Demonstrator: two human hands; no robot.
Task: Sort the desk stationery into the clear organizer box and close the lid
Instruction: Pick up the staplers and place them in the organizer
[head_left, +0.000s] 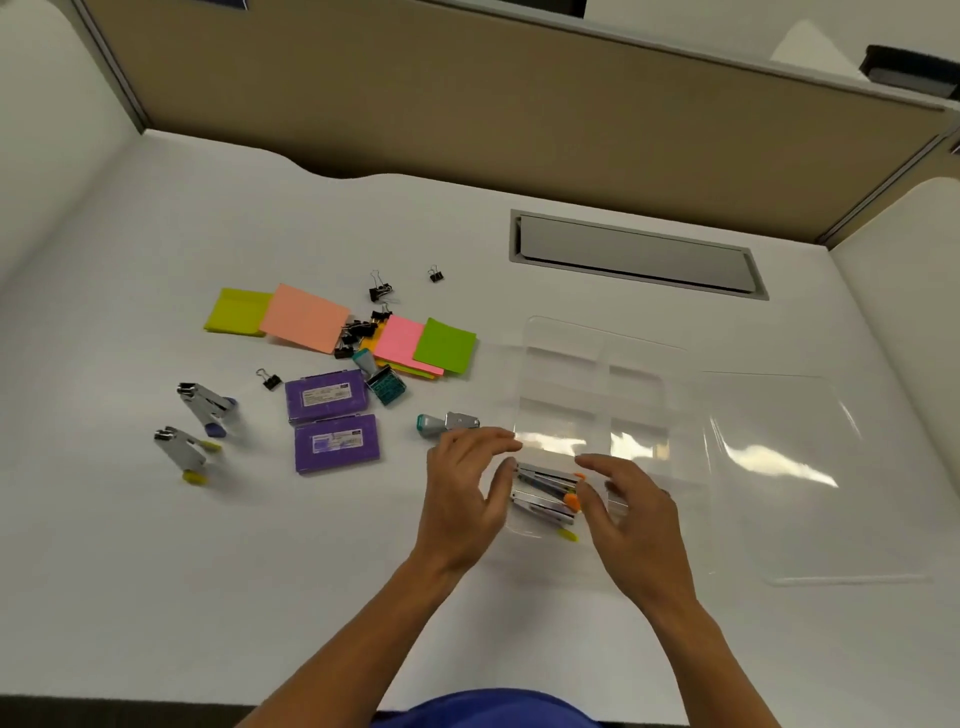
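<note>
organizer box (592, 384) | near compartment between hands | left (467, 488), right (631, 512) spread

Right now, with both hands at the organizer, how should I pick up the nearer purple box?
Take the nearer purple box across its short width, on the two long edges, coming straight down from above. It lies flat on the desk with open space all round; the other purple box sits just behind.

white desk (156, 571) | tan partition wall (467, 104) behind | grey cable hatch (636, 254) set in desktop | overhead light glare
</note>
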